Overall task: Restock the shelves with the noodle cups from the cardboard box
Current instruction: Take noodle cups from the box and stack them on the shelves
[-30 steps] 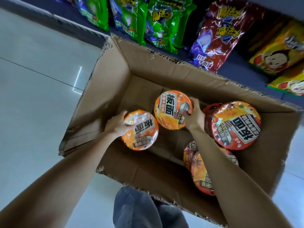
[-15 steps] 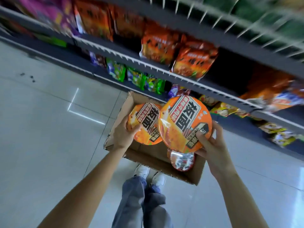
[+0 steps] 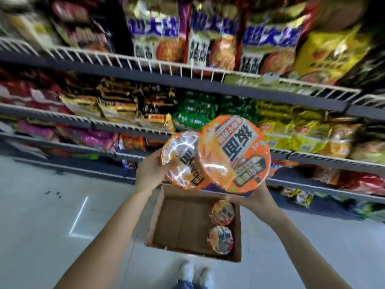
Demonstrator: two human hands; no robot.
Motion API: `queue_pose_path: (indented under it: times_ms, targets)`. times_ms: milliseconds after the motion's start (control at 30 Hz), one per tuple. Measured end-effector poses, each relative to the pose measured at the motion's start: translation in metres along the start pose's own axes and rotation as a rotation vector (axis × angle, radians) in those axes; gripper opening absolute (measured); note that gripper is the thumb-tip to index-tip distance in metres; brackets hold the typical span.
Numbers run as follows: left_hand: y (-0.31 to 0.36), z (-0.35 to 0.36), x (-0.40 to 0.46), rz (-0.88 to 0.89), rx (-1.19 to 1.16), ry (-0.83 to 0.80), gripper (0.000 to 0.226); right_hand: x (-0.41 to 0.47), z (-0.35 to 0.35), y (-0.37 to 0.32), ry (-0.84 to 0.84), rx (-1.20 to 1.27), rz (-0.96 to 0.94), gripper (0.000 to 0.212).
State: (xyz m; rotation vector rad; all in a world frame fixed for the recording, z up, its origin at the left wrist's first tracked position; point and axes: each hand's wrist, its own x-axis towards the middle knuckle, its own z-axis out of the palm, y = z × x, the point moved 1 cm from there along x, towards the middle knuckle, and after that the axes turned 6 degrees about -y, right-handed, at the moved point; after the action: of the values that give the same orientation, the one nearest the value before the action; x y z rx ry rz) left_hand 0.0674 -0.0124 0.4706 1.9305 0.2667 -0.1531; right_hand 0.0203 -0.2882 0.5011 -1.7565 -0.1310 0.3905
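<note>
Two orange noodle cups with shiny film lids and bold black-and-white lettering are held up in front of the shelves, lids tilted toward the camera: the smaller-looking cup on the left and the larger-looking cup on the right, whose rim overlaps the first. Below them on the pale floor sits the open cardboard box, brown and mostly bare inside. Two more sealed cups lie along its right wall, one farther back and one nearer.
</note>
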Motion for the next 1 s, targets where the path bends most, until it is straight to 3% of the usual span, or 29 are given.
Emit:
queue_pose_path:
  times_ms: [67, 133, 267, 367, 467, 600, 733, 800, 900, 1000]
  targets:
    - [0.028, -0.006, -0.002, 0.052, 0.029, -0.048, 0.049, -0.001, 0.004, -0.012, 0.057, 0.019, 0.009, 0.057]
    - [0.054, -0.008, -0.005, 0.076, 0.076, -0.083, 0.069, 0.0, 0.005, -0.023, 0.128, 0.02, -0.114, 0.045]
    - [0.105, 0.003, -0.012, 0.134, 0.293, -0.049, 0.057, 0.002, -0.001, -0.058, 0.236, 0.099, -0.255, 0.068]
    - [0.144, 0.012, -0.021, 0.179, 0.224, -0.147, 0.07, 0.002, -0.024, -0.092, 0.321, 0.022, -0.387, 0.071]
    - [0.189, 0.012, -0.031, 0.417, 0.173, -0.241, 0.098, -0.001, -0.052, -0.136, 0.42, 0.039, -0.483, 0.093]
    - [0.254, 0.005, -0.055, 0.708, 0.142, -0.313, 0.104, -0.004, -0.086, -0.2, 0.438, 0.036, -0.577, 0.102]
    - [0.313, -0.003, -0.066, 0.904, 0.164, -0.049, 0.101, 0.002, -0.119, -0.264, 0.398, 0.019, -0.637, 0.116]
    - [0.343, -0.005, -0.072, 0.975, 0.179, 0.122, 0.102, 0.006, -0.131, -0.297, 0.334, 0.032, -0.659, 0.114]
    - [0.382, -0.011, -0.064, 1.012, 0.234, 0.353, 0.121, 0.014, -0.152, -0.341, 0.196, 0.087, -0.677, 0.109]
    - [0.417, -0.015, -0.042, 1.002, 0.232, 0.433, 0.131, 0.027, -0.177, -0.377, 0.132, 0.089, -0.728, 0.097]
